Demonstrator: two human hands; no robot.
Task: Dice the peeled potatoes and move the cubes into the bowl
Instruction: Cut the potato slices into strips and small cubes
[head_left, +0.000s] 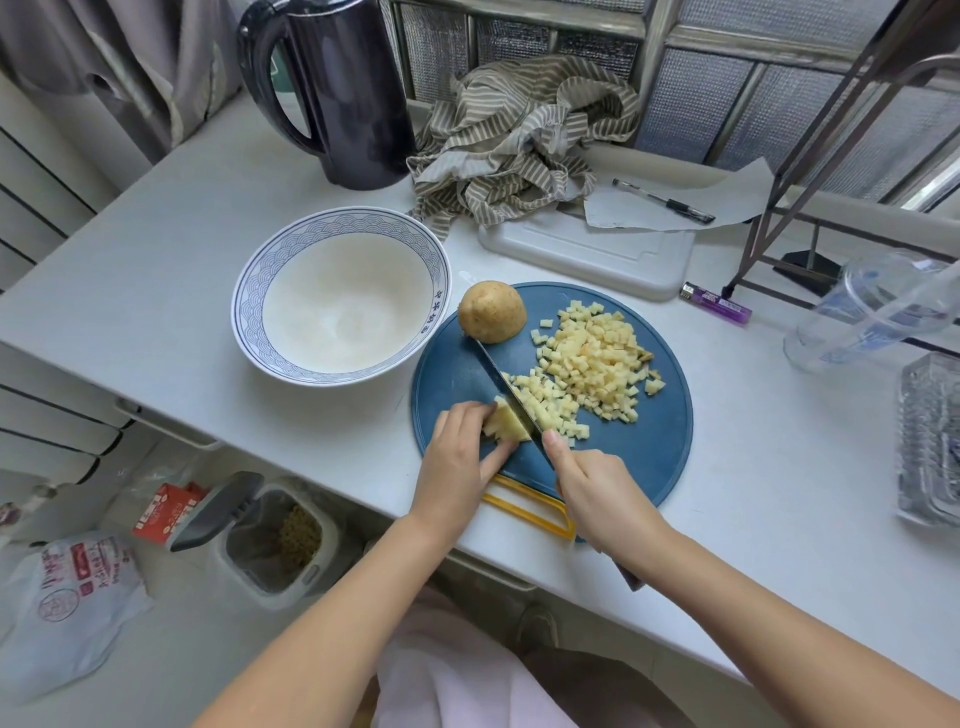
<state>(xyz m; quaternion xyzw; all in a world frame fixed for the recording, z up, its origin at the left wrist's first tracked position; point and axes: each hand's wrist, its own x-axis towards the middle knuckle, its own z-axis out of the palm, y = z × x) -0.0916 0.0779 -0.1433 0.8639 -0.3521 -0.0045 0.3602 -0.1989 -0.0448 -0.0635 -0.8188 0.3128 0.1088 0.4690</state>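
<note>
A round blue cutting board (649, 457) is set on the white desk (156, 291), and a yellow frame handle (530, 512) is seen at its near edge. At the board's near left, a cut potato piece (504, 423) is held down by the left hand (457, 467), whose fingers are curled over it. A knife (506, 387) is gripped by the right hand (597, 493). The fingers are wrapped around the mostly hidden handle, and the forefinger appears to be stretched along the blade's back. The blade is laid against the right face of the held piece, with its tip pointed toward a potato half (492, 312). That half is rested rounded side up at the board's far left edge.

Potato cubes (597, 358) are heaped on the board to the right of the blade. A white bowl (249, 291) with a blue wave pattern is placed just left of the board. A short column of blue characters is printed inside its rim, too small to be read.

Behind, a dark kettle (343, 93), a striped cloth (519, 140) and a pen (662, 200) on a paper sheet (737, 197) are seen. A purple lighter (719, 306) is laid beyond the board's right side, and its print cannot be made out. On the floor, a red carton (161, 512) and a plastic bag (72, 597) with red print are seen, neither legible.
</note>
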